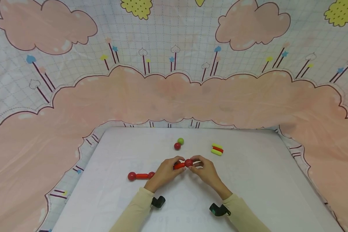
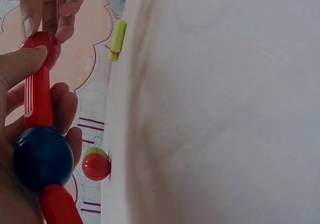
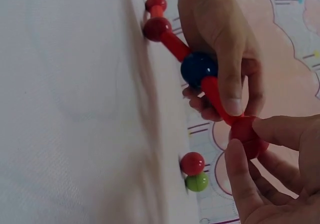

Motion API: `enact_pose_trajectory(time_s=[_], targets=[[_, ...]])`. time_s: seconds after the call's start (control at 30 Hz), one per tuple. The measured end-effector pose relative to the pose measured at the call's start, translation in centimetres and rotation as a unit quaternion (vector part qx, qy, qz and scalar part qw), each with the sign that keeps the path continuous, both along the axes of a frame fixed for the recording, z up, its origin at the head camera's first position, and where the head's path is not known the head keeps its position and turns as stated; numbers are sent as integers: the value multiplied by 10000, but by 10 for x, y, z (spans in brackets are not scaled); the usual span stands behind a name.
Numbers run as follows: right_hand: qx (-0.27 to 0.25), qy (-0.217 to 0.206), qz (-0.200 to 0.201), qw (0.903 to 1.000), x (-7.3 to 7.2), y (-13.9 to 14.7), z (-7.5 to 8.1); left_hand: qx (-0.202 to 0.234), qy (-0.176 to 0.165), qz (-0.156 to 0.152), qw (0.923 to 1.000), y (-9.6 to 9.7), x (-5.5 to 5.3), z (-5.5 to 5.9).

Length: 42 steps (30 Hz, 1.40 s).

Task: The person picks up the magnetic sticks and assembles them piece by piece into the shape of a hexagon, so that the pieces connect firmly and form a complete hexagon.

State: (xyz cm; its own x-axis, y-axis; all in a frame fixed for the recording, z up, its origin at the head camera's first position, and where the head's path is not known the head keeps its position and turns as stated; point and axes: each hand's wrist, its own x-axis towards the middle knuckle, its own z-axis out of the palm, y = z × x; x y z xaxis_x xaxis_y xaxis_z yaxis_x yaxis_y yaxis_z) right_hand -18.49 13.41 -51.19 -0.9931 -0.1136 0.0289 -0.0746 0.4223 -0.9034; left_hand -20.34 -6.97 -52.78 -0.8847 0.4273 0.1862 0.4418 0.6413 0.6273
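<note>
My left hand (image 1: 165,172) grips a red rod (image 2: 38,97), with its thumb at the red ball (image 1: 188,163) on the rod's end. From the other side, fingers and thumb of my right hand (image 1: 206,170) pinch that same ball. A blue ball (image 3: 199,69) sits at the rod's other end, beneath the left palm. Beyond it a second red rod (image 3: 176,46) runs to another red ball (image 3: 157,29), then a third rod (image 1: 142,176) and an end ball (image 1: 131,176), all in a line. In the head view the left hand hides the blue ball.
Behind the hands, a loose red ball (image 1: 177,146) lies beside a green ball (image 1: 180,141) on the white table (image 1: 104,199). To their right two yellow-green rods (image 1: 216,152) flank a red rod (image 1: 218,149). A patterned cloth (image 1: 162,96) hangs behind the table.
</note>
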Motion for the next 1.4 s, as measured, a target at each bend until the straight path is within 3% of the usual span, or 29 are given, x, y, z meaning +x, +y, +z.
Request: enact_pose_trajectory(time_s=[0.5, 0.9, 1.17, 1.4], targets=[[-200, 31, 256, 9995, 4, 2, -3, -171, 244, -155, 9994, 3, 3, 9], [178, 316, 13, 9993, -4, 23, 5, -129, -79, -18, 9999, 3, 5, 10], [780, 659, -315, 9943, -9, 47, 6, -204, -201, 49, 9996, 3, 5, 9], [726, 826, -543, 9925, -17, 64, 2, -179, -218, 54, 9996, 3, 4, 7]])
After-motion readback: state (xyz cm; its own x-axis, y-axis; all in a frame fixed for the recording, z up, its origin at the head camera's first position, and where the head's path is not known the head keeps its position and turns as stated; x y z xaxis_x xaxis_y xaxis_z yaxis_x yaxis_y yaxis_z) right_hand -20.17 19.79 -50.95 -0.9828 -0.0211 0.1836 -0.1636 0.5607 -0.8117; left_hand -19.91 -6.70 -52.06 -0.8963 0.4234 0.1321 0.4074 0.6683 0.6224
